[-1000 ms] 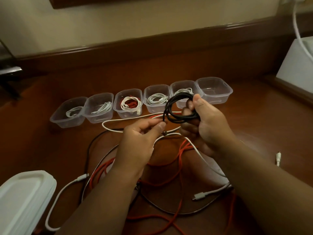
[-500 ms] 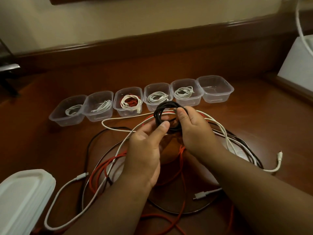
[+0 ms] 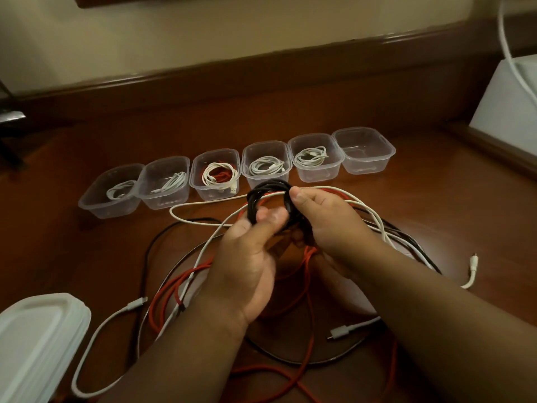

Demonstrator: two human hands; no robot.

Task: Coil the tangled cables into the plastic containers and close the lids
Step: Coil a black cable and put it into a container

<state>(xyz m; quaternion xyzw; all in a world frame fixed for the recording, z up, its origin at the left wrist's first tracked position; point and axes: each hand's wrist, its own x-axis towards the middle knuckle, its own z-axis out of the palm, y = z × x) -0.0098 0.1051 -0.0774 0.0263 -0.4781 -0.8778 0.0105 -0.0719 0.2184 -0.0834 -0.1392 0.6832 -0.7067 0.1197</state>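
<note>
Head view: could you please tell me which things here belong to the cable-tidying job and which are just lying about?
Job:
black coil, held by both hands
loose cables
six open tubs
lid stack

Lying about:
white box
dark object at left edge

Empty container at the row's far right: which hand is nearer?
Right. The right hand sits just below and left of the empty container; the left hand is lower and further left. Both grip the black coil.
</note>
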